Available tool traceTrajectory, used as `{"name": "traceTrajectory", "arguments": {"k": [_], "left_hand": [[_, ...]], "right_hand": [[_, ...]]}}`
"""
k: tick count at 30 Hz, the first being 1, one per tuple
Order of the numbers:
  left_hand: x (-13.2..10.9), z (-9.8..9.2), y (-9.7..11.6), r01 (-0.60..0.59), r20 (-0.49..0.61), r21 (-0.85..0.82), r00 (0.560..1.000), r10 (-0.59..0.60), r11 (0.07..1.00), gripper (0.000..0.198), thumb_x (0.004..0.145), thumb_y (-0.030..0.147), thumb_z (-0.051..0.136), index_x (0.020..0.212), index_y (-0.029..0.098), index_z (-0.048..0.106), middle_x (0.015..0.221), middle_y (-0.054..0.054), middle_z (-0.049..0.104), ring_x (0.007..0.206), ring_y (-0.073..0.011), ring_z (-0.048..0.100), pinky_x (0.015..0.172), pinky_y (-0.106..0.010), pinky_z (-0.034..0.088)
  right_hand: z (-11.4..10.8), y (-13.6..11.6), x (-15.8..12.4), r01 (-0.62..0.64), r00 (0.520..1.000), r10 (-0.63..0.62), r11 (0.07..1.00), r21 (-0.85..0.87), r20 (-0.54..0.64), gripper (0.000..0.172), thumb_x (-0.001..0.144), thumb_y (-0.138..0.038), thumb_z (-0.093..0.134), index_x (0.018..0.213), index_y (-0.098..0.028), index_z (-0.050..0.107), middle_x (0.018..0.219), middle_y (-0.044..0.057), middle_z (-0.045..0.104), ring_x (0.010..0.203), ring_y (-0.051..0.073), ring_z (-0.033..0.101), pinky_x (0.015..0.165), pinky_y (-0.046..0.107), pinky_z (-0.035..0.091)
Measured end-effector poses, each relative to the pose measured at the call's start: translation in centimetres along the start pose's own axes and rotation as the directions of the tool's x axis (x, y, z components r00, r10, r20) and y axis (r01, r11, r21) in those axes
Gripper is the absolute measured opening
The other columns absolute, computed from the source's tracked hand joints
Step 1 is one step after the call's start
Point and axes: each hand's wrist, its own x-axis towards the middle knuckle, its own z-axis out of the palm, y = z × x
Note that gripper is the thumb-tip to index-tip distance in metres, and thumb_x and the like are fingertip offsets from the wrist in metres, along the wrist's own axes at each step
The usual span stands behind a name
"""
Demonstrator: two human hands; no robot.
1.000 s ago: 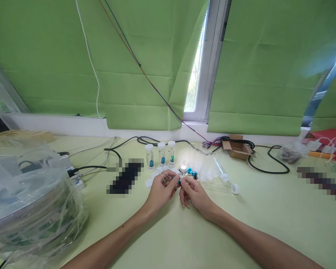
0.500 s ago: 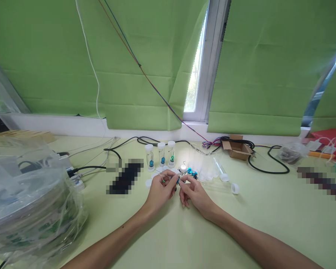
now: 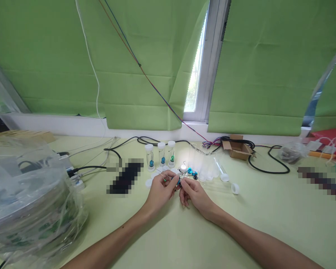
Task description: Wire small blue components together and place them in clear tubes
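My left hand is closed, thumb against fingers, on a small blue-and-black part. Mostly covered by fingertips, its exact kind cannot be made out. From the left fingers a thin metal wire sticks out to the upper left, with a bit of green near it. My right hand pinches the same part from the right, its lower fingers curled. Just beyond the fingertips sits a small white round piece. Loose blue parts lie beside it, to the right.
Several clear capped tubes stand behind my hands, including one holding a green part. To the right lie empty clear tubes, a white cap and a small cardboard box. A plastic-wrapped spool fills the left. Black cables run along the back.
The raised fingers of my right hand have come down and drawn in against the small part. My left hand has stayed nearly still.
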Motion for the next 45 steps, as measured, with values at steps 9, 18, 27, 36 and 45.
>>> {"name": "traceTrajectory", "arguments": {"k": [9,18,27,36,45], "left_hand": [[0.12,-0.13,-0.36,0.000,0.007,0.002,1.000,0.000,1.000,0.035,0.079,0.051,0.066,0.074,0.017,0.058,0.045,0.005,0.048,0.035,-0.0068,0.037,0.037,-0.019,0.026],[0.12,-0.14,-0.17,0.016,-0.060,-0.030,0.998,-0.018,0.999,0.034,0.076,0.050,0.068,0.073,0.017,0.059,0.043,0.007,0.046,0.033,-0.0068,0.038,0.036,-0.019,0.027],[0.04,-0.09,-0.15,0.014,-0.041,-0.039,0.999,-0.015,0.999,0.034,0.077,0.049,0.067,0.073,0.017,0.058,0.044,0.006,0.048,0.033,-0.0061,0.038,0.035,-0.018,0.026],[0.01,-0.01,-0.14,0.011,-0.048,-0.036,0.999,-0.012,0.999,0.033,0.077,0.049,0.068,0.073,0.017,0.058,0.045,0.005,0.050,0.034,-0.0063,0.039,0.036,-0.018,0.027],[0.05,-0.22,-0.50,-0.012,-0.039,0.010,0.999,0.012,1.000,0.030,0.081,0.046,0.065,0.076,0.017,0.059,0.044,0.006,0.047,0.035,-0.0065,0.039,0.037,-0.018,0.029]], "right_hand": [[0.05,0.31,0.27,-0.028,0.999,0.028,1.000,0.002,-0.040,0.055,0.086,-0.069,0.045,0.074,-0.017,0.053,0.047,-0.003,0.053,0.037,0.009,0.046,0.036,0.020,0.034],[-0.10,-0.25,-0.22,0.011,1.000,-0.011,1.000,0.000,0.003,0.039,0.083,-0.057,0.061,0.092,-0.021,0.047,0.050,-0.008,0.056,0.038,0.009,0.045,0.040,0.020,0.035],[0.03,-0.34,-0.17,0.014,1.000,-0.013,1.000,-0.024,0.009,0.043,0.087,-0.062,0.052,0.080,-0.019,0.050,0.050,-0.005,0.054,0.039,0.009,0.044,0.038,0.021,0.034],[0.16,-0.15,0.00,-0.014,1.000,0.014,1.000,-0.020,-0.019,0.049,0.087,-0.066,0.048,0.077,-0.018,0.053,0.048,-0.004,0.052,0.038,0.009,0.045,0.036,0.021,0.033],[0.05,-0.19,-0.26,0.004,1.000,-0.004,1.000,-0.023,-0.004,0.040,0.086,-0.060,0.055,0.089,-0.021,0.049,0.049,-0.007,0.055,0.039,0.009,0.045,0.039,0.020,0.035]]}}
